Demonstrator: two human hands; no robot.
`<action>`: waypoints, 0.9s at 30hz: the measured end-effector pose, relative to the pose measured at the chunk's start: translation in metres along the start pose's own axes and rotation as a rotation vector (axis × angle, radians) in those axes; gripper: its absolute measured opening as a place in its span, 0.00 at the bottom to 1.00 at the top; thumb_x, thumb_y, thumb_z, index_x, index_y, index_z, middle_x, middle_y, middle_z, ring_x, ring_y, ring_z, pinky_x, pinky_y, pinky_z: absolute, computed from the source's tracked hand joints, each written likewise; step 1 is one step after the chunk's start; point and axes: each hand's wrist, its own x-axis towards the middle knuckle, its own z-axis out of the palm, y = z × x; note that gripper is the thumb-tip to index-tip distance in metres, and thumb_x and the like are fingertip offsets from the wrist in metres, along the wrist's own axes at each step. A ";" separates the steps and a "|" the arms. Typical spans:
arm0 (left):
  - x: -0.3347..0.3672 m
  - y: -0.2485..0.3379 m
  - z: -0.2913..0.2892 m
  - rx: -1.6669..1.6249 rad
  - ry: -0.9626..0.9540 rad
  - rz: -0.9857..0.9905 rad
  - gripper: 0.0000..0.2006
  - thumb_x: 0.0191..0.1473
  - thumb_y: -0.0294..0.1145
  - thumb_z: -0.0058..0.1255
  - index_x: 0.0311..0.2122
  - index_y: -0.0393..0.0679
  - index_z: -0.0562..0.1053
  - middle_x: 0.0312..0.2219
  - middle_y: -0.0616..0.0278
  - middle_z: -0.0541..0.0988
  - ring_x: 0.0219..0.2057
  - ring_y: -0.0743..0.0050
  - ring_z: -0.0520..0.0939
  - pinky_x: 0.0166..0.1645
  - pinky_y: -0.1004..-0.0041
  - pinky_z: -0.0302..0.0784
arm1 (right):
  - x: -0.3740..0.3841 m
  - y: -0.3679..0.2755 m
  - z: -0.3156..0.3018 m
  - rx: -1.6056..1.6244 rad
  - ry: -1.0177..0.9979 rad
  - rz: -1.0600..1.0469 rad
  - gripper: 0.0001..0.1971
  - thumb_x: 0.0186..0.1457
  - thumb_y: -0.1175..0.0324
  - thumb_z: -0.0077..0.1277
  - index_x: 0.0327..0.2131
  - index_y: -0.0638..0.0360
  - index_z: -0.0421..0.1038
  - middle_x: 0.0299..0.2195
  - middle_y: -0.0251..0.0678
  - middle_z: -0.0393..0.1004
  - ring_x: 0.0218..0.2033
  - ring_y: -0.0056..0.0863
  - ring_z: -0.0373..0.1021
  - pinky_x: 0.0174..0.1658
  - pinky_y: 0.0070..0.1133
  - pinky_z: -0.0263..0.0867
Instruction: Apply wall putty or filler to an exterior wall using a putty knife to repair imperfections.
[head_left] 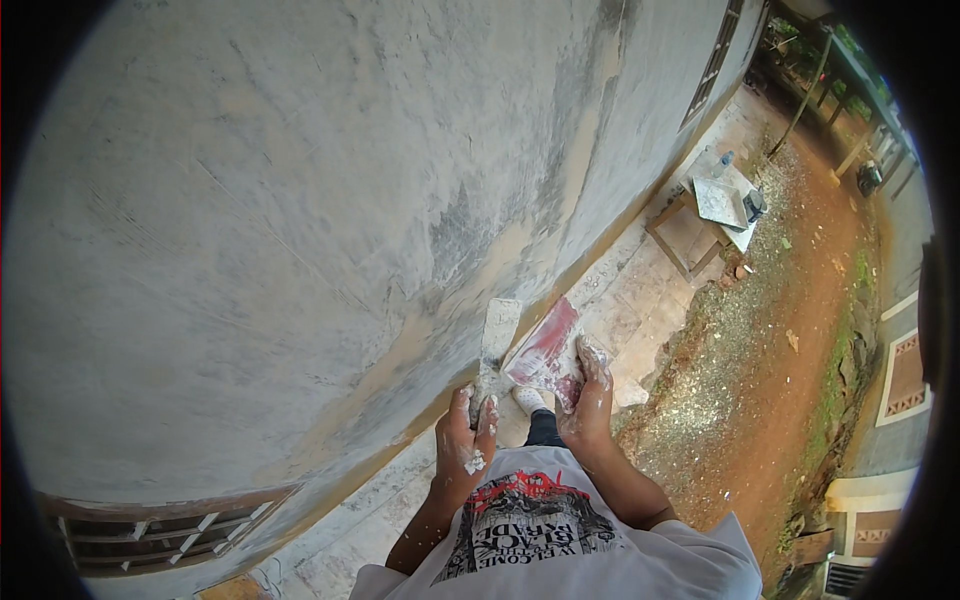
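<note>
My left hand (pixel 465 435) is closed round the lower end of a narrow flat putty knife (pixel 500 332), its blade coated in pale filler and pointing up. On the right, my right hand (pixel 592 390) grips a wide, flat reddish spreader (pixel 546 346) between thumb and fingers; white filler is smeared over its face and edge. The two tools are held close together in front of my body, beside the wall. White paste spots both my hands. The large grey wall (pixel 300 220) bears pale beige patches, streaks and a darker grey area.
A small table (pixel 735 232) farther along the wall carries a white-smeared board (pixel 720 203), a bottle and a dark container. Underfoot runs a pale paved strip (pixel 615 300), its broken edge meeting gravel and a reddish dirt path (pixel 800 330). A barred window (pixel 165 530) is at lower left.
</note>
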 end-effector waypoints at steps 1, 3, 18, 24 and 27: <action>0.000 0.000 0.004 0.002 0.000 0.000 0.12 0.55 0.27 0.48 0.42 0.32 0.66 0.22 0.45 0.75 0.22 0.49 0.79 0.28 0.64 0.72 | -0.002 0.005 0.002 0.041 0.021 0.009 0.15 0.60 0.66 0.42 0.49 0.62 0.66 0.40 0.30 0.71 0.32 0.14 0.69 0.32 0.13 0.68; -0.001 0.000 0.015 0.050 0.029 0.072 0.14 0.54 0.26 0.48 0.44 0.32 0.66 0.24 0.43 0.75 0.24 0.45 0.79 0.29 0.62 0.73 | -0.007 0.017 0.008 0.013 0.009 0.016 0.15 0.61 0.66 0.41 0.48 0.63 0.66 0.42 0.33 0.70 0.37 0.17 0.69 0.36 0.16 0.69; 0.005 0.005 0.029 0.105 0.135 0.295 0.15 0.53 0.22 0.44 0.47 0.32 0.65 0.29 0.47 0.77 0.26 0.61 0.79 0.33 0.69 0.73 | 0.005 0.018 0.021 -0.030 -0.032 -0.290 0.10 0.59 0.75 0.42 0.41 0.71 0.68 0.39 0.38 0.70 0.39 0.21 0.68 0.40 0.19 0.66; 0.005 0.003 0.023 0.083 0.122 0.214 0.15 0.54 0.22 0.44 0.47 0.32 0.66 0.26 0.52 0.76 0.22 0.70 0.77 0.30 0.72 0.72 | 0.019 0.026 0.004 -0.735 -0.092 -0.709 0.19 0.57 0.77 0.36 0.52 0.73 0.63 0.46 0.47 0.68 0.51 0.35 0.63 0.56 0.26 0.55; 0.005 0.004 0.018 0.068 0.159 0.273 0.14 0.53 0.21 0.44 0.47 0.33 0.66 0.24 0.54 0.76 0.22 0.71 0.76 0.30 0.72 0.72 | 0.023 0.025 0.009 -0.717 -0.089 -0.795 0.20 0.57 0.76 0.37 0.54 0.71 0.62 0.49 0.49 0.64 0.52 0.40 0.60 0.58 0.28 0.51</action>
